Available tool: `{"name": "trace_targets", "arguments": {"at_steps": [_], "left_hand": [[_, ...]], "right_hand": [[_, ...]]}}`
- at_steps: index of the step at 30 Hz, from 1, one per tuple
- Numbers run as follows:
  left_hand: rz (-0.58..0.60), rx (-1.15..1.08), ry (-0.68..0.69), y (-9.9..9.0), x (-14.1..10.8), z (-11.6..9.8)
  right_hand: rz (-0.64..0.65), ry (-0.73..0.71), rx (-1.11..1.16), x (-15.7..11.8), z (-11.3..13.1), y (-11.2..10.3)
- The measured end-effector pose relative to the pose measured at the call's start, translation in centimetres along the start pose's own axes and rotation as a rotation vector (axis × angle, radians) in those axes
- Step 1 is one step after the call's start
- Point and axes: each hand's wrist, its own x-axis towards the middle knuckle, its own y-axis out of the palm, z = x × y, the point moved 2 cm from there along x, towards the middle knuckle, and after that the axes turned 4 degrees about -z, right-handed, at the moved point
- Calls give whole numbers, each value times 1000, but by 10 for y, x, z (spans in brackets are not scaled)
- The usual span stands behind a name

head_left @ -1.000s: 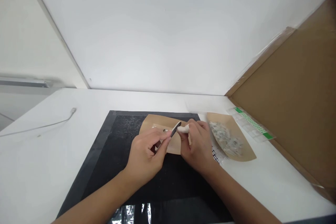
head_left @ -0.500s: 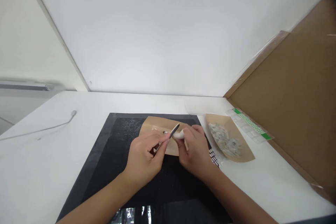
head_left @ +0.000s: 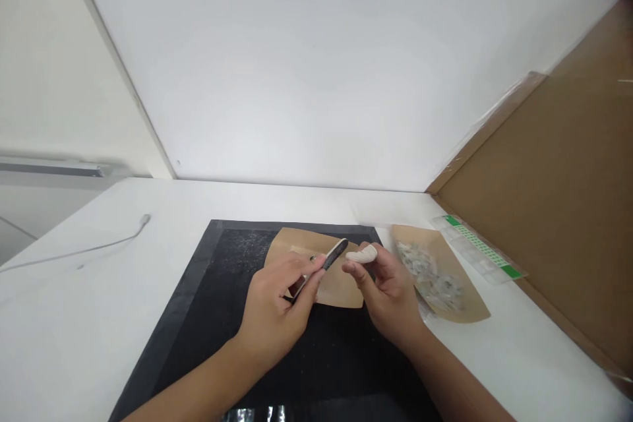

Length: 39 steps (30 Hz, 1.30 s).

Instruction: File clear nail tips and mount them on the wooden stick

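My left hand (head_left: pixel 279 293) is closed around a thin nail file (head_left: pixel 336 254), dark on its flat face with a pale edge. The file slants up to the right, its tip free. To its right, my right hand (head_left: pixel 390 293) is closed in a pinch. A wrinkled white cover, like a finger cot (head_left: pixel 363 254), appears to sit on its index finger, with the thumb tip against it. Anything between them is hidden or too small to name. File and white cover are a small gap apart. Below both hands lies a brown paper sheet (head_left: pixel 341 290), partly hidden.
A black mat (head_left: pixel 198 336) with pale dust lies under the paper. To the right, another brown paper (head_left: pixel 467 306) bears a heap of small whitish translucent pieces (head_left: pixel 435 277). Beyond are a clear case with a green strip (head_left: pixel 484 247) and a cardboard wall (head_left: pixel 568 211). A cable (head_left: pixel 113 241) lies left.
My right hand has moved right, away from the file, and turned so that more of the white cover shows. My left hand still holds the file. The view has tilted slightly.
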Motion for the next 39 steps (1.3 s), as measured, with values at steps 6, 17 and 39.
{"name": "trace_targets", "arguments": {"at_steps": [6,17,39], "left_hand": [[-2,-2,-10,0,1,-1],[19,-38,-11,2,2,0],[104,-94,-80,2,5,3]], "right_hand": [[58,129,165,1,5,3],[114,210,221,-1,5,6],[194,59,48,2,6,1]]}}
